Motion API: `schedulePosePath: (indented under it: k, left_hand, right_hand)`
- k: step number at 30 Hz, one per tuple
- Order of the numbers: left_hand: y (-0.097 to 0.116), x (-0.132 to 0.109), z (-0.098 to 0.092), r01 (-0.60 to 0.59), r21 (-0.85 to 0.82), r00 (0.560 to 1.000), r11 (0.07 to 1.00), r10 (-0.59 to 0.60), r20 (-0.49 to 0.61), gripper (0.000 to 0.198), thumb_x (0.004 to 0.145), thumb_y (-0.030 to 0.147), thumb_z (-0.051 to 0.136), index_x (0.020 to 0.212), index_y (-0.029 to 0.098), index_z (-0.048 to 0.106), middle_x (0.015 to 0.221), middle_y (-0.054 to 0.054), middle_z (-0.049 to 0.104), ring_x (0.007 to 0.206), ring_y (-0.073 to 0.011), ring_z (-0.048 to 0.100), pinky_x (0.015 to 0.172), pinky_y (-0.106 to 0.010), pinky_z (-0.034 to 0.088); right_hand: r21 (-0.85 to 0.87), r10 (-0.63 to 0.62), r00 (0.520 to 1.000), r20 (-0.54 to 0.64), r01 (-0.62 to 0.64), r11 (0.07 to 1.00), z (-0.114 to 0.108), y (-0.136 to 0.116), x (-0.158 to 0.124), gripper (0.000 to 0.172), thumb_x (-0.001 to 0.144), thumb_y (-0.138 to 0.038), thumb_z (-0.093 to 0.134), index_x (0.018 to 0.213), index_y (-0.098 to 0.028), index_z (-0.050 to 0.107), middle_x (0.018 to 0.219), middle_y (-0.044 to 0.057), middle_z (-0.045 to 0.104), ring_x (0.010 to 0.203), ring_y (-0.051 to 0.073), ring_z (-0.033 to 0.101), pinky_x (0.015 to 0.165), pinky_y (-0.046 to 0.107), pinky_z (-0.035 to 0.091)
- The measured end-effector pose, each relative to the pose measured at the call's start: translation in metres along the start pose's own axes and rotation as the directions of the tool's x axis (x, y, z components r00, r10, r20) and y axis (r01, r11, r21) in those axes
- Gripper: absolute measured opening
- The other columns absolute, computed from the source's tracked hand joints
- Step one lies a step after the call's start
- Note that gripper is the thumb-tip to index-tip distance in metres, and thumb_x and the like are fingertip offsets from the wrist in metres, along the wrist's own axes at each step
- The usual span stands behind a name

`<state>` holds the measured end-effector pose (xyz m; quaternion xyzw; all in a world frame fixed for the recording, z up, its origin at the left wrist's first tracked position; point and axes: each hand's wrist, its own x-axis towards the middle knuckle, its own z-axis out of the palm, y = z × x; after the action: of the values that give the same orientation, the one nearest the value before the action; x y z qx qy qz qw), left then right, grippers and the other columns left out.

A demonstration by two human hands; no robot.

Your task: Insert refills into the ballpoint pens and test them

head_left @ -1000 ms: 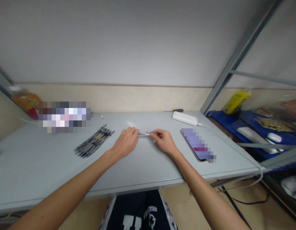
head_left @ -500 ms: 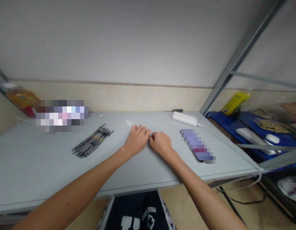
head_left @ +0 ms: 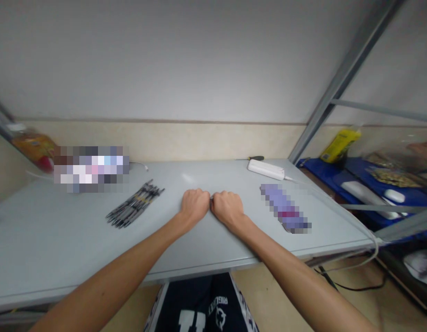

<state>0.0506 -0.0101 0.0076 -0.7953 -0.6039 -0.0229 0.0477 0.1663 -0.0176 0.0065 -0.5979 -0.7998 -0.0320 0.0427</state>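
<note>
Over the middle of the desk (head_left: 78,258), my left hand (head_left: 195,205) and my right hand (head_left: 228,208) are both closed in fists, side by side and almost touching. A thin pen (head_left: 211,198) runs between them, gripped from both ends. Only a short silvery-dark bit of it shows in the gap; the fingers hide the rest. To the left of my left hand lies a bundle of dark pens (head_left: 135,204), with a yellowish band round its middle.
Right of my hands lies a blurred-out phone (head_left: 284,210). Behind it are a white power strip (head_left: 266,169) with a cable and a screwdriver (head_left: 257,158). At the back left are a pixelated item (head_left: 92,168) and an orange bottle (head_left: 35,145). A metal frame post (head_left: 317,122) rises at right.
My left hand has gone from bent, partly raised fingers to a full fist. Both hands have come closer together, and less of the pen shows between them.
</note>
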Motion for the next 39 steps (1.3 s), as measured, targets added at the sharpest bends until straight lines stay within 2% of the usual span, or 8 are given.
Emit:
schedulePosePath:
  k: [9,15,18,21,24,26,31,39]
  left_hand:
    - [-0.001,0.000,-0.002,0.017,-0.045,1.000,0.999,-0.017,0.001,0.030,0.080,0.014,0.040,0.086,0.016,0.069,0.081,-0.015,0.069,0.078,-0.0254,0.066,0.064,-0.033,0.047]
    - [-0.008,0.003,0.001,0.014,-0.162,1.000,0.987,-0.010,0.029,0.023,0.081,0.022,0.041,0.085,0.018,0.064,0.083,-0.011,0.069,0.078,-0.0237,0.065,0.065,-0.031,0.045]
    - [-0.015,0.005,0.003,-0.110,-0.307,0.993,0.945,0.090,-0.080,0.021,0.084,0.029,0.044,0.095,0.018,0.057,0.086,-0.008,0.067,0.081,-0.0209,0.063,0.070,-0.030,0.044]
    - [-0.025,0.006,0.006,-0.293,-0.398,0.945,0.870,0.201,-0.257,0.025,0.087,0.034,0.043,0.102,0.016,0.051,0.092,-0.008,0.063,0.085,-0.0191,0.058,0.077,-0.031,0.044]
    - [-0.034,0.009,0.011,-0.410,-0.435,0.896,0.801,0.264,-0.358,0.024,0.091,0.031,0.034,0.098,0.015,0.052,0.093,-0.008,0.059,0.090,-0.0176,0.053,0.082,-0.031,0.042]
    - [-0.038,0.011,0.014,-0.428,-0.414,0.884,0.803,0.275,-0.378,0.026,0.092,0.028,0.032,0.093,0.015,0.054,0.089,-0.009,0.058,0.088,-0.0183,0.052,0.082,-0.031,0.042]
    - [-0.042,0.013,0.018,-0.408,-0.407,0.895,0.817,0.269,-0.356,0.028,0.091,0.023,0.031,0.078,0.016,0.055,0.074,-0.006,0.056,0.076,-0.0183,0.051,0.073,-0.030,0.040]
    - [-0.044,0.013,0.016,-0.269,-0.664,0.962,0.698,0.164,-0.217,0.038,0.091,0.033,0.030,0.066,0.016,0.054,0.062,-0.001,0.056,0.060,-0.0139,0.049,0.062,-0.026,0.035]
  right_hand:
    - [-0.066,-0.069,0.991,-0.118,0.062,0.996,0.008,0.007,0.003,0.024,0.088,-0.013,0.036,0.090,-0.015,0.061,0.078,0.013,0.067,0.076,0.023,0.063,0.061,0.030,0.038]
    - [-0.133,-0.190,0.936,-0.297,0.157,0.979,0.010,0.010,0.003,0.019,0.088,-0.014,0.039,0.089,-0.016,0.058,0.083,0.013,0.061,0.083,0.025,0.051,0.070,0.035,0.031]
    - [-0.113,-0.127,0.927,-0.354,0.093,0.989,0.011,0.013,0.003,0.017,0.088,-0.021,0.041,0.088,-0.016,0.057,0.083,0.011,0.057,0.083,0.025,0.047,0.070,0.036,0.028]
    - [-0.064,-0.045,0.920,-0.390,0.021,0.998,0.013,0.019,0.001,0.024,0.090,-0.032,0.040,0.088,-0.016,0.057,0.084,0.011,0.055,0.084,0.025,0.044,0.071,0.035,0.027]
    - [-0.038,-0.060,0.915,-0.398,0.049,0.998,0.014,0.024,0.001,0.030,0.092,-0.036,0.035,0.091,-0.016,0.058,0.088,0.010,0.054,0.084,0.024,0.042,0.071,0.034,0.026]
    - [-0.043,-0.105,0.912,-0.397,0.095,0.995,0.015,0.026,0.001,0.030,0.094,-0.035,0.034,0.092,-0.017,0.058,0.088,0.009,0.055,0.083,0.023,0.042,0.069,0.033,0.025]
    - [-0.089,-0.168,0.891,-0.422,0.143,0.986,0.018,0.028,0.003,0.028,0.093,-0.036,0.038,0.090,-0.019,0.060,0.085,0.008,0.055,0.081,0.021,0.041,0.067,0.033,0.022]
    - [-0.035,-0.174,0.864,-0.472,0.179,0.983,0.014,0.029,-0.001,0.021,0.090,-0.034,0.047,0.092,-0.026,0.066,0.082,0.005,0.059,0.078,0.019,0.043,0.066,0.032,0.020]
